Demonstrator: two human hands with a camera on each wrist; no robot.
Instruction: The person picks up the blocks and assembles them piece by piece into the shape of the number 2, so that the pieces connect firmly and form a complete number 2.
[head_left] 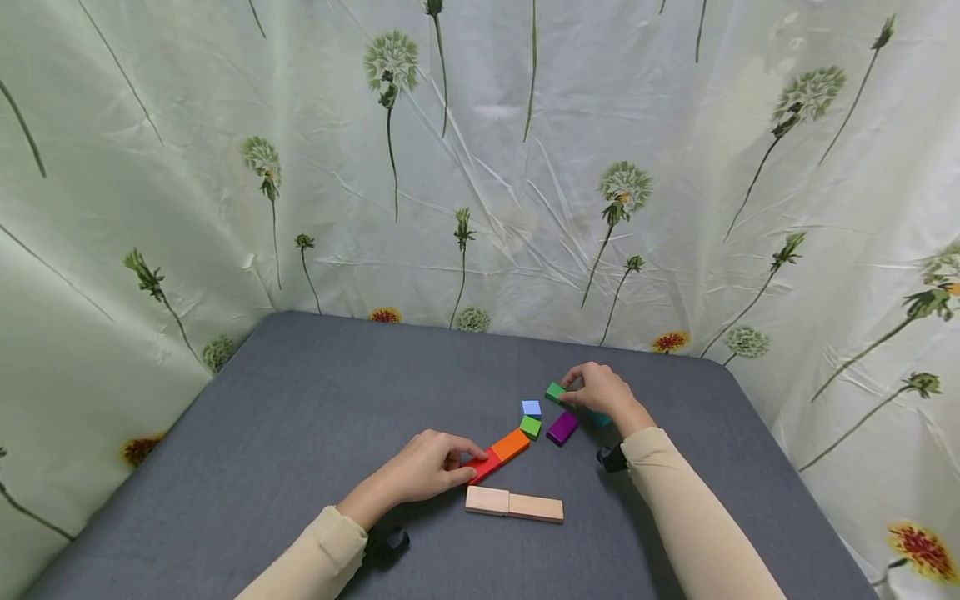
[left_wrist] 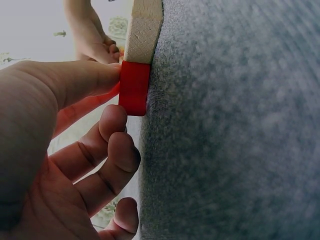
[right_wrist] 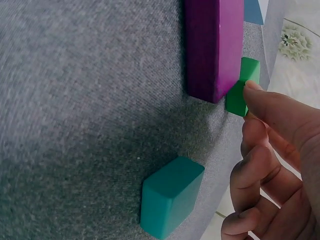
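Observation:
My left hand [head_left: 423, 468] pinches a red block [head_left: 483, 467] between thumb and fingers; the block lies flat on the table, end to end with an orange block [head_left: 512, 446]. Farther right, my right hand [head_left: 602, 392] pinches a small green block [head_left: 555, 392] at one end. In the right wrist view, that green block [right_wrist: 251, 70] is beside the far end of a purple block [right_wrist: 215, 50]. A teal block [right_wrist: 175, 192] sits below the hand, partly hidden by it in the head view. Between the hands lie a light green block [head_left: 531, 427] and a blue block [head_left: 531, 408].
Two plain wooden blocks, one paler [head_left: 487, 501] and one tan [head_left: 537, 508], lie end to end near my left hand. Everything rests on a dark grey cloth-covered table [head_left: 337, 375]. A white curtain [head_left: 517, 192] with a dandelion print hangs behind it.

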